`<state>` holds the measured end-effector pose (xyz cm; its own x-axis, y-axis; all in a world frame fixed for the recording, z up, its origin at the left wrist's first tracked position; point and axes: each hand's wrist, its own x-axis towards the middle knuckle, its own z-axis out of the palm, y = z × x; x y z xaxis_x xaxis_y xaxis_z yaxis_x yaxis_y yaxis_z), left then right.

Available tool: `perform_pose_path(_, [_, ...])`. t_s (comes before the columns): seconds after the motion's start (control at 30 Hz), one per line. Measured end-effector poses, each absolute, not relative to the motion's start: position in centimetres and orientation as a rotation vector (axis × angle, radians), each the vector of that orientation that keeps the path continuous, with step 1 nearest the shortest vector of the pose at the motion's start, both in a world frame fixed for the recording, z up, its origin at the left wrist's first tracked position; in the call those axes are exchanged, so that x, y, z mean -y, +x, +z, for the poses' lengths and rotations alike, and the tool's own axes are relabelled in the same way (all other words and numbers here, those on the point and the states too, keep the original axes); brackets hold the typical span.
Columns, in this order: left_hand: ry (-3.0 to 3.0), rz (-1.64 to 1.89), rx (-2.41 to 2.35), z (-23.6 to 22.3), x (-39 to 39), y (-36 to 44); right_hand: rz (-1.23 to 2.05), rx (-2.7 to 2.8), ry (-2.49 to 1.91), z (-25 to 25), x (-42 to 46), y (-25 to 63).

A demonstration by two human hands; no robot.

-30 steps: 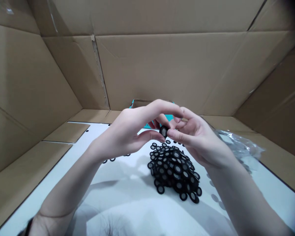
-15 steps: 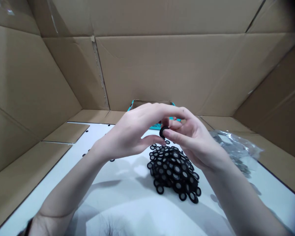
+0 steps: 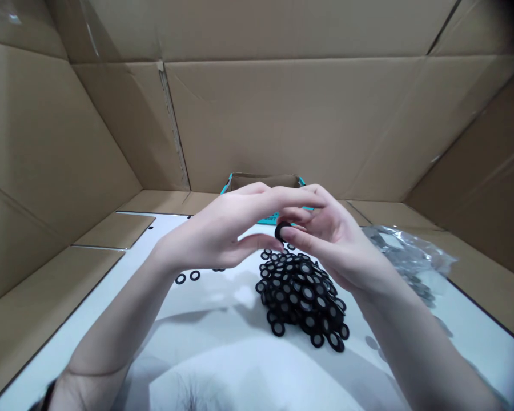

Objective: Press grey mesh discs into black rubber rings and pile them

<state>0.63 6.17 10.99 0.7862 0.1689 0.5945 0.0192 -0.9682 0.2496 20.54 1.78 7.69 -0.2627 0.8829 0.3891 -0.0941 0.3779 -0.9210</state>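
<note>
Right hand (image 3: 332,242) pinching a black rubber ring (image 3: 280,230) between thumb and finger, left hand (image 3: 214,228) curved loosely open just beside it, ring above a heap of rings (image 3: 302,297), teal box (image 3: 269,219) behind, its print too small to read, plastic bag (image 3: 406,254) at right

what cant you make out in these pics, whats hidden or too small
All in the head view:
black ring: left hand and right hand cover part of it; which one grips it is unclear.
teal box: hands hide its front and any printing.
ring pile: top rings hide the lower ones.
plastic bag: contents too blurred to identify.
</note>
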Motion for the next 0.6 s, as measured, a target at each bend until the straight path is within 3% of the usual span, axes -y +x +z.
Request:
perform_pose_path(0.23, [2.749, 1.144, -0.132, 10.81, -6.31, 1.21, 1.159, 1.446, -0.773, 7.74, -1.65, 20.63])
perform_pose_path(0.6, [2.743, 0.842, -0.147, 11.24, -6.3, 0.42, 1.092, 1.581, -0.775, 7.67, -1.78, 21.18])
